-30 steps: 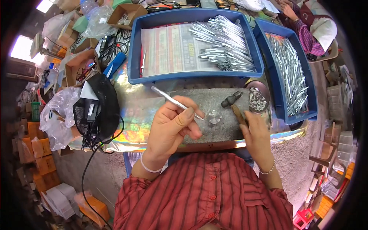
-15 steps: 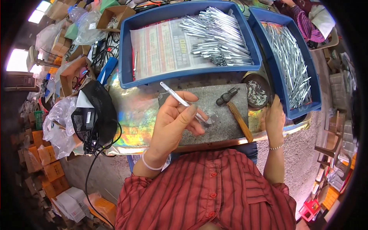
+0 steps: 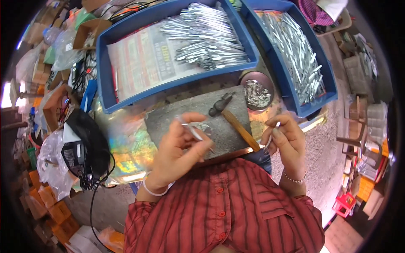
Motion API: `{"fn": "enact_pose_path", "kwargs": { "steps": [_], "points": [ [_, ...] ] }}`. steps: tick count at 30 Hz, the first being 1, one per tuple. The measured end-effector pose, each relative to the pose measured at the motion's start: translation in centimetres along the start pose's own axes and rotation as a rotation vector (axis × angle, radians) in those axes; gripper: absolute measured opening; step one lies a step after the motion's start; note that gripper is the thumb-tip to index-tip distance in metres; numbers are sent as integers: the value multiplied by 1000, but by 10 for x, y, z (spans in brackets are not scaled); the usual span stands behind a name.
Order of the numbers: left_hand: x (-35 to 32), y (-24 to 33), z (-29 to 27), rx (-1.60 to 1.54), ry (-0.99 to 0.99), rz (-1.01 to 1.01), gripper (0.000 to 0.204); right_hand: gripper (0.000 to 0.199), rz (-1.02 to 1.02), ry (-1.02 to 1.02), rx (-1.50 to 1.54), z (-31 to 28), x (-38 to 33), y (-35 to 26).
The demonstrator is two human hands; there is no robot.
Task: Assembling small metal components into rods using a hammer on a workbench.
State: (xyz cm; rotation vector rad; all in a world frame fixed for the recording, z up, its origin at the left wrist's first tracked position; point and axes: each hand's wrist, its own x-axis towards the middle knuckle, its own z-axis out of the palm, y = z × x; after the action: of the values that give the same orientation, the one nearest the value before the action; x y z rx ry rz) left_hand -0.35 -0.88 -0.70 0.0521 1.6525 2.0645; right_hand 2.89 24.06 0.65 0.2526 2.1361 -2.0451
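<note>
My left hand (image 3: 175, 152) is closed around a slim silver metal strip (image 3: 192, 131), held over the left part of a grey stone-like slab (image 3: 162, 122). Blur hides the strip's lower end. To the right of the slab, my right hand (image 3: 289, 143) pinches a thin silver metal piece (image 3: 269, 141) between thumb and fingers. Between the hands, a hammer (image 3: 237, 127) with a wooden handle and dark head lies on the slab, its handle reaching past the near edge. Behind my right hand stands a round dish (image 3: 271, 90) of small shiny metal bits.
A blue tray (image 3: 177, 86) behind the slab holds a pile of silver strips on printed paper. Another blue tray (image 3: 291, 99) at the right is full of similar strips. A black mesh bag (image 3: 95, 143) with cables sits at left. Part of another person's checked sleeve (image 3: 311, 12) shows far right.
My right hand has come from beside the round dish toward me and now pinches a thin silver piece. The left hand keeps its strip, now more blurred. The whole view has shifted and turned.
</note>
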Motion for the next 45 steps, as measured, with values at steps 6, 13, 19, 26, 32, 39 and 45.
{"fn": "enact_pose_path", "kwargs": {
  "steps": [6, 13, 19, 26, 32, 39, 45],
  "points": [
    [-3, -3, -3, 210, -211, 154, 20, 21, 41, -262, 174, 40, 10, -17],
    [-10, -9, 2, 229, 1, 289, 20, 11, -132, -344, 148, 66, 21, -19],
    [-13, -14, -2, 195, -31, 284, 13, 10, -492, -230, -278, 71, 30, -20],
    [-9, -12, 0, 241, -55, 327, 13, 14, -576, -173, -283, 74, 29, -16],
    [-10, -5, 1, 296, -79, 321, 12, 12, -524, -185, -263, 73, 25, -12],
    [-1, -10, 1, -10, -154, -57, 11, 12, 150, -186, 93, 74, 38, -10],
    [19, -2, -2, -342, -182, -379, 14, 15, 325, -218, 283, 66, 62, 11]
  ]
}}
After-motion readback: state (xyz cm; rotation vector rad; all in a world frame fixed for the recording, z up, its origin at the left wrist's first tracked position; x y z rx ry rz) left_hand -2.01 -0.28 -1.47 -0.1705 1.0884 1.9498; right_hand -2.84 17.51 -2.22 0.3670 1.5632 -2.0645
